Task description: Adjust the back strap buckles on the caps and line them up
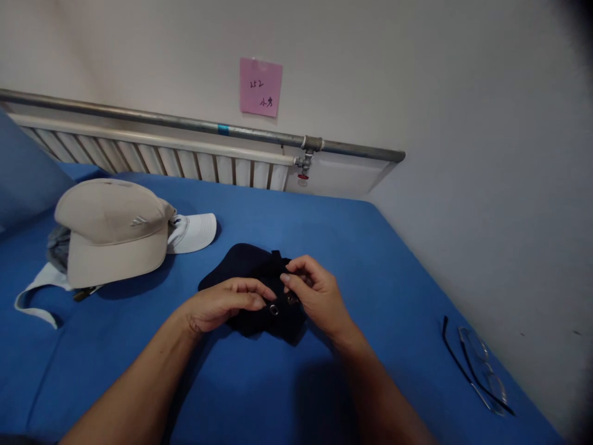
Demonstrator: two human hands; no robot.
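A dark navy cap [250,262] lies on the blue sheet in front of me, with its brim pointing up and to the left. Near its middle a small metal buckle [274,309] shows on the back strap. My left hand [231,301] is closed on the cap just left of the buckle, thumb and fingers near each other. From the right, my right hand [317,293] pinches the cap's strap close to a small brownish fitting [291,299]. Its fingertips partly hide the strap end.
A beige cap [113,222] rests at the left on top of a white cap [199,233] and a grey one [59,248]. Eyeglasses [482,371] lie near the right edge of the blue sheet [324,216]. Behind are a radiator [185,161], a metal pipe [162,120] and a pink note [260,88].
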